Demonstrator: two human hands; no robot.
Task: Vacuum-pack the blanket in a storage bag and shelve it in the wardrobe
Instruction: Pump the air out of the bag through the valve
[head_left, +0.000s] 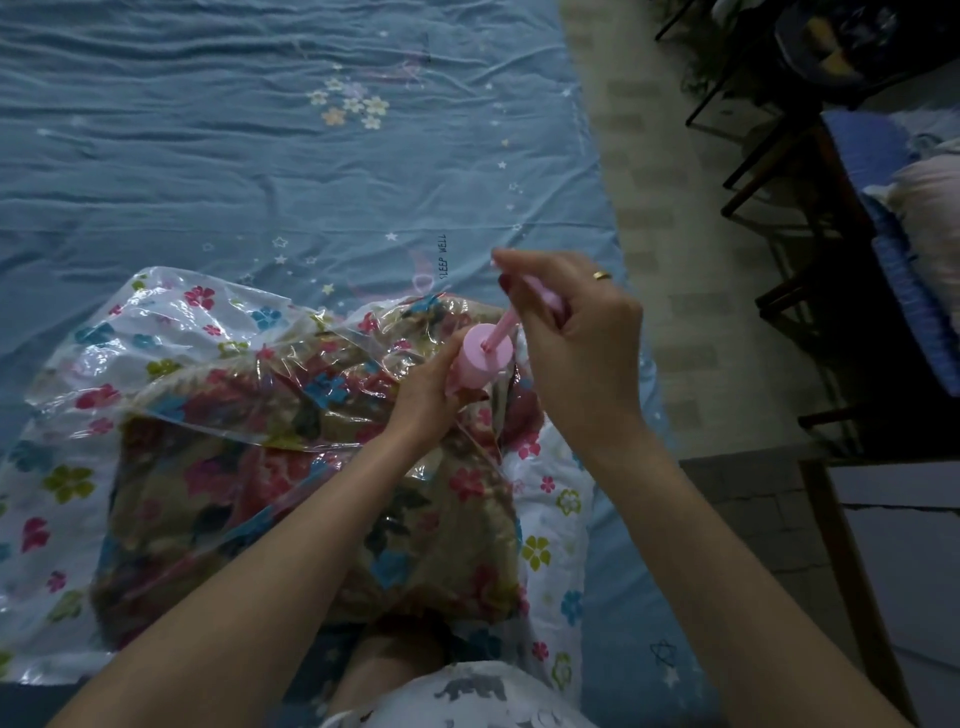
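**On the bed: pumping the bag**

On the bed (260, 156), we're pumping: left hand (426, 389) gripping the pink pump (480, 364) cylinder, right hand (566, 332) gripping its handle. The blanket (311, 493) is lying inside the storage bag (156, 322).

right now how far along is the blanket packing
Done: the blanket already sits inside the storage bag on the bed. In hand: the left hand grips the pink pump standing on the bag while the right hand holds its handle, plunger raised. Left: the bag looks loose and puffy, so more pumping, then shelving; no wardrobe in view.
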